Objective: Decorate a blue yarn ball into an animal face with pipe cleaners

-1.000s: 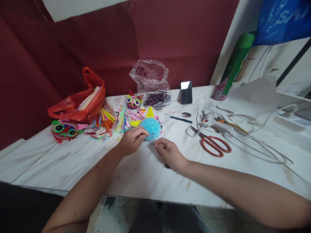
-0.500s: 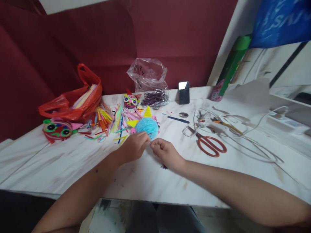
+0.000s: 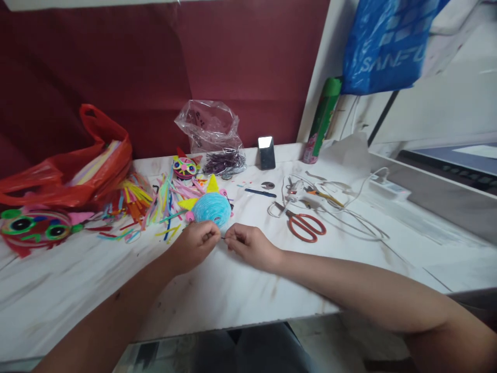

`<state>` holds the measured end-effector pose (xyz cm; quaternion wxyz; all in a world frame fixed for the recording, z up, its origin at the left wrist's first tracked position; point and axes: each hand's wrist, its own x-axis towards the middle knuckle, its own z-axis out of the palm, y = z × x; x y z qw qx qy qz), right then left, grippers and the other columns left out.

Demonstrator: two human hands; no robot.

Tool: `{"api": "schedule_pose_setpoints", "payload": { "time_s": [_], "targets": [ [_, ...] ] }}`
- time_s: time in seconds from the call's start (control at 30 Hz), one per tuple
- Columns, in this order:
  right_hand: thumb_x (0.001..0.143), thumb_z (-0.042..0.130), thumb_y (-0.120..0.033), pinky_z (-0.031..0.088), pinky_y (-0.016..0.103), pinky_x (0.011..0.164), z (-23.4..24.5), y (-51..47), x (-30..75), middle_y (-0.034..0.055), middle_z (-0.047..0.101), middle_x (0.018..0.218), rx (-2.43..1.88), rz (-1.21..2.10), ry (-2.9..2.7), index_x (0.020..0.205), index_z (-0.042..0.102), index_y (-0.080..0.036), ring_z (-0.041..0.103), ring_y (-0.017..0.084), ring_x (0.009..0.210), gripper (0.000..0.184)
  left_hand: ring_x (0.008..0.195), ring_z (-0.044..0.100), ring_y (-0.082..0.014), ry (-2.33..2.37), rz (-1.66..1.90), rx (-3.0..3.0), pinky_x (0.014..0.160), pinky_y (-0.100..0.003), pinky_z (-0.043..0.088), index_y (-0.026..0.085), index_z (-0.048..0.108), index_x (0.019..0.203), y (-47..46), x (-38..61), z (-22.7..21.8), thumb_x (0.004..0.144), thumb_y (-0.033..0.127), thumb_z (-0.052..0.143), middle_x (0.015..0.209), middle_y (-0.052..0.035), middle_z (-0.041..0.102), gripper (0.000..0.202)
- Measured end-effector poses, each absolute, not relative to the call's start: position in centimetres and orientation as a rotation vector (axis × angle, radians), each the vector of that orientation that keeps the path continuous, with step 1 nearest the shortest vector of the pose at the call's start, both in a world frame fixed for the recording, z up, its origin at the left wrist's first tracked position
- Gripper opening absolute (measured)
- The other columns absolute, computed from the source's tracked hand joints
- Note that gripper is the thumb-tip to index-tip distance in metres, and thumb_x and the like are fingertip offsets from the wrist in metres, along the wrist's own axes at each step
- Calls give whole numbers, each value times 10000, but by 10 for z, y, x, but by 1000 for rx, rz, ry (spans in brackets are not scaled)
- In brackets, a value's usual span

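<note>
My left hand (image 3: 193, 246) and my right hand (image 3: 250, 246) meet on the white table (image 3: 233, 290), both with fingers pinched round a thin dark strand that runs between them. It is too small to name. Just behind the fingertips lies a light blue wound dome (image 3: 212, 209) with yellow pointed ears and pink bits at its sides. Neither hand touches the dome.
A red plastic bag (image 3: 73, 166), loose coloured strips (image 3: 155, 199) and two finished animal faces (image 3: 34, 228) (image 3: 185, 167) lie left. A clear bag (image 3: 212, 134), a phone (image 3: 266, 152), red scissors (image 3: 303, 226), a glue gun with cables (image 3: 306, 194) and a green can (image 3: 321, 120) lie behind and right.
My left hand left the blue dome and came down to meet my right hand. Both now pinch the same thin strand. The camera turned right.
</note>
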<state>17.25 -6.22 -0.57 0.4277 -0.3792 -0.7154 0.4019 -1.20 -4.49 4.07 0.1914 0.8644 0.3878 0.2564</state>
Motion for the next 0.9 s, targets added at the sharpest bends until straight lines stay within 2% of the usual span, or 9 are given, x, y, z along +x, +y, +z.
{"api": "schedule_pose_setpoints", "payload": {
  "time_s": [0.1, 0.17, 0.27, 0.4, 0.63, 0.8, 0.9],
  "targets": [
    [783, 559, -206, 370, 239, 592, -4, -68, 179, -34, 547, 640, -962, 1030, -1755, 725, 580, -181, 458, 97, 598, 66, 569, 458, -105, 1077, 756, 2382, 540, -219, 353, 177, 541, 635, -47, -5, 37, 770, 258, 463, 591, 30, 527, 176],
    [764, 608, -257, 361, 233, 559, -3, -73, 180, -40, 544, 620, -996, 1141, -1611, 711, 590, -186, 447, 92, 564, 90, 537, 438, -99, 1070, 832, 2267, 519, -217, 338, 178, 540, 614, -49, 0, 34, 787, 299, 477, 548, 38, 493, 221],
    [693, 706, -391, 334, 227, 498, -1, -78, 182, -54, 531, 559, -1015, 1380, -1274, 711, 589, -194, 423, 84, 490, 231, 455, 377, -83, 1114, 938, 1964, 469, -220, 302, 174, 579, 639, -50, 10, 29, 799, 365, 515, 471, 59, 428, 258],
    [591, 797, -445, 342, 234, 509, 0, -84, 184, -43, 563, 533, -893, 1558, -1023, 683, 593, -184, 455, 85, 485, 344, 420, 359, -72, 1057, 957, 1568, 449, -228, 284, 148, 643, 721, -53, 26, 23, 680, 364, 659, 447, 70, 438, 221],
    [642, 796, -423, 333, 223, 522, 1, -97, 189, -7, 623, 607, -736, 1593, -1000, 654, 619, -160, 486, 75, 511, 317, 481, 440, -72, 821, 995, 1284, 520, -229, 355, 127, 637, 716, -64, 51, 18, 614, 370, 764, 501, 45, 500, 292],
    [695, 736, -454, 395, 240, 571, -4, -91, 208, -10, 625, 657, -862, 1369, -1194, 754, 651, -170, 518, 96, 569, 302, 637, 553, -121, 788, 1058, 1323, 639, -261, 452, 145, 612, 747, -66, 62, 18, 677, 374, 728, 658, -2, 601, 266],
    [835, 579, -390, 465, 275, 703, 3, -67, 249, 27, 687, 818, -1226, 866, -1535, 883, 650, -166, 608, 137, 723, 240, 739, 588, -138, 760, 1037, 1286, 763, -285, 482, 144, 613, 740, -62, 64, 20, 674, 378, 744, 748, -25, 631, 276]
  ]
}}
